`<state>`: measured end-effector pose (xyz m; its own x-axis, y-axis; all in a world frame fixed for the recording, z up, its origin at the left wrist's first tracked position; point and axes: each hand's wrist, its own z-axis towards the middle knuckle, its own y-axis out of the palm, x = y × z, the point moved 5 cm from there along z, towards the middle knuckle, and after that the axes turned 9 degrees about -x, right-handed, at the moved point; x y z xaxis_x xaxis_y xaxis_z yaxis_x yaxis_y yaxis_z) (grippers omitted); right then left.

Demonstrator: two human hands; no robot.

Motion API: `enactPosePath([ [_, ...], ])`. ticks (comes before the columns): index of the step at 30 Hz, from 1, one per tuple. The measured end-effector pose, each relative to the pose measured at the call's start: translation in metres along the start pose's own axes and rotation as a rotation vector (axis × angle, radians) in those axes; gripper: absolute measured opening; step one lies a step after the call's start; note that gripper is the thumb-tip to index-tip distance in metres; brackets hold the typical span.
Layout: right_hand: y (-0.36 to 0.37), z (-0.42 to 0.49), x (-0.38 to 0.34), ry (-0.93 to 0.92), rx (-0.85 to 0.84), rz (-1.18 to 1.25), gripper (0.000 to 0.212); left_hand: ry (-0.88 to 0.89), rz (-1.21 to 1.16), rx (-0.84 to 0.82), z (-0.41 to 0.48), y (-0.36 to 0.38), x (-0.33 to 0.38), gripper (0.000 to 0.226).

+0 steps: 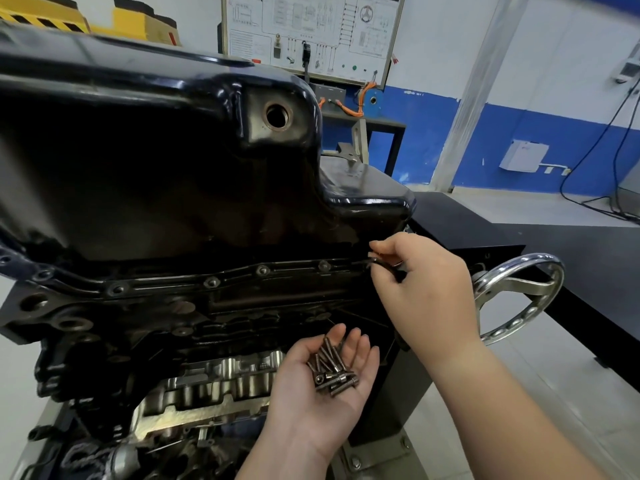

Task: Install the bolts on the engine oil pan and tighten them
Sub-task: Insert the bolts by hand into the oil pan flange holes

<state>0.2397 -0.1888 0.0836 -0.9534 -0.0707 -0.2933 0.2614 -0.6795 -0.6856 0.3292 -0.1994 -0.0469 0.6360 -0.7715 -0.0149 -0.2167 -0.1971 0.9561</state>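
A chrome handwheel (pixel 519 296) is standing just right of your right hand (pixel 426 289), which is gripping a dark tool (pixel 390 271) at the right end of the flange of the black oil pan (pixel 156 150), while your left hand (pixel 311 403) is lying palm up, fingers relaxed, cradling loose bolts (pixel 332 370), shanks mostly pointing toward your fingertips.
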Motion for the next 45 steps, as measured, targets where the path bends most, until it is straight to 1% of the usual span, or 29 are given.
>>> enactPosePath([
  [2,-0.001,0.002,0.002,0.027,-0.020,0.015,0.013,-0.001,0.003,0.001,0.000,0.000,-0.001,0.025],
  [4,-0.001,0.003,0.006,0.082,-0.039,0.082,0.013,-0.007,0.004,0.007,-0.001,0.000,-0.002,0.025],
  [6,0.000,0.001,0.010,0.125,-0.037,0.149,0.011,-0.012,0.000,0.007,-0.001,0.001,-0.004,0.025],
  [8,0.000,-0.001,0.011,0.141,-0.026,0.168,0.011,-0.015,-0.005,0.003,-0.001,0.001,-0.006,0.025],
  [14,0.001,-0.004,0.006,0.115,0.005,0.126,0.015,-0.025,-0.005,0.003,0.002,0.000,-0.007,0.026],
  [21,0.002,-0.003,0.007,0.123,0.035,0.142,0.014,-0.042,-0.018,0.012,0.003,0.001,-0.011,0.025],
  [24,0.003,-0.003,0.006,0.102,0.046,0.088,0.013,-0.053,-0.020,0.015,0.003,0.001,-0.010,0.029],
  [29,0.004,-0.002,0.001,0.073,0.104,0.009,0.010,-0.061,-0.027,0.016,0.003,0.002,-0.009,0.027],
  [31,0.003,-0.002,0.000,0.069,0.113,0.012,0.009,-0.064,-0.033,0.020,0.003,0.002,-0.009,0.028],
  [34,0.001,-0.003,0.004,0.081,0.071,0.087,0.008,-0.059,-0.027,0.037,0.004,0.001,-0.007,0.028],
  [37,-0.003,-0.002,0.010,0.118,0.006,0.160,0.013,-0.049,-0.017,0.057,0.006,-0.002,-0.003,0.034],
  [42,-0.004,0.005,0.010,0.126,-0.068,0.145,0.011,-0.035,-0.030,0.057,0.006,-0.005,0.000,0.036],
  [45,-0.002,0.004,0.011,0.145,-0.066,0.171,0.008,-0.029,-0.031,0.058,0.006,-0.006,0.000,0.033],
])
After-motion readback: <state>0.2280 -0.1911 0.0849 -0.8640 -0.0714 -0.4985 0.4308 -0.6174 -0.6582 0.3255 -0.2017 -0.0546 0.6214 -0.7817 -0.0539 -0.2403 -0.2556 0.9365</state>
